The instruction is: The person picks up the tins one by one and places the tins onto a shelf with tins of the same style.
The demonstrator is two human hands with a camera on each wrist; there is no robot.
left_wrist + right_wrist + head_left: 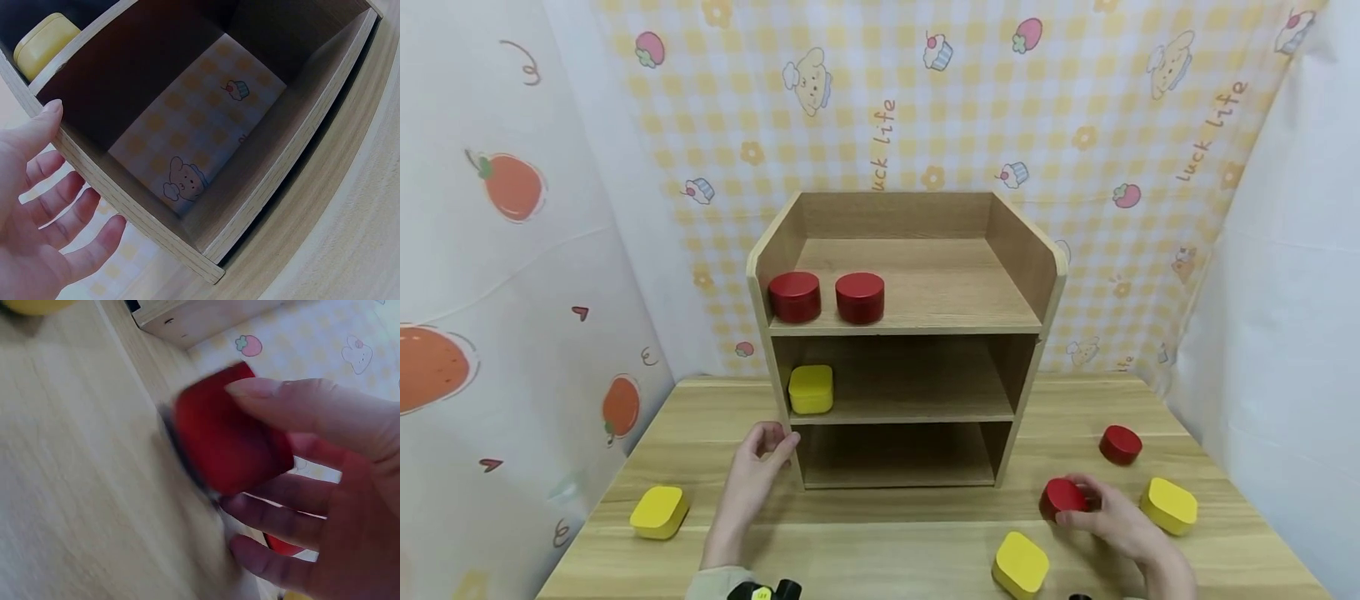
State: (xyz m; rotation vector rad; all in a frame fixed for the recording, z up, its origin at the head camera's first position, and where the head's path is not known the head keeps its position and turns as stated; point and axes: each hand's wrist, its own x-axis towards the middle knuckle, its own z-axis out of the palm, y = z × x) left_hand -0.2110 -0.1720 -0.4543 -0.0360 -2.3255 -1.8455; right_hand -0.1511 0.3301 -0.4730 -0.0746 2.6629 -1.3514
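A small wooden shelf unit (pixel 910 327) stands at the middle of the table. My left hand (pixel 758 467) is at its left side panel. In the left wrist view, the thumb (pixel 51 112) rests on the panel's edge and the curled fingers lie along its outer side. On the right, my right hand (pixel 1108 518) grips a round red box (pixel 1063 498) between thumb and fingers, just above or on the table; which one I cannot tell. The same red box (pixel 219 434) looks blurred in the right wrist view.
Two red boxes (pixel 860 298) sit on the top tier, and a yellow box (pixel 811 389) on the middle tier. Another red box (pixel 1121 445) and a yellow box (pixel 1168 506) lie right. Other yellow boxes lie at the front (pixel 1020 565) and left (pixel 658 512). Printed cloth hangs behind.
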